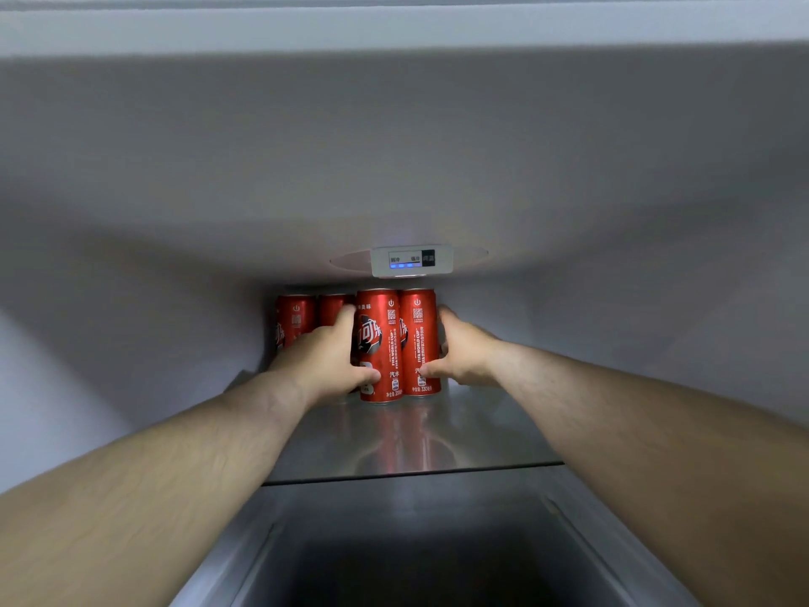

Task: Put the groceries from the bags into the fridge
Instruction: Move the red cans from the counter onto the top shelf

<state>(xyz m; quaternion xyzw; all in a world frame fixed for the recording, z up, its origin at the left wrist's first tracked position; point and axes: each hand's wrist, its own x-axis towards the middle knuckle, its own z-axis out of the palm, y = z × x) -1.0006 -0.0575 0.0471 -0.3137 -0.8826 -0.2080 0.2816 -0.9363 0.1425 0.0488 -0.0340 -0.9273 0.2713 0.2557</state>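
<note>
Head: cans point(389, 343) between left hand point(326, 357), right hand point(465, 349)

Rear can point(331, 309) mostly hidden behind left hand point(327, 357), panel point(411, 260) lettering probably illegible

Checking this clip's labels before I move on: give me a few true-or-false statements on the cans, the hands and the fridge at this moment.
1. Four red cans stand upright on the glass shelf. True.
2. The left hand holds nothing. False: it grips the front left can.
3. The right hand grips the rightmost can. True.
4. The control panel is dark. False: blue lights glow on it.
</note>
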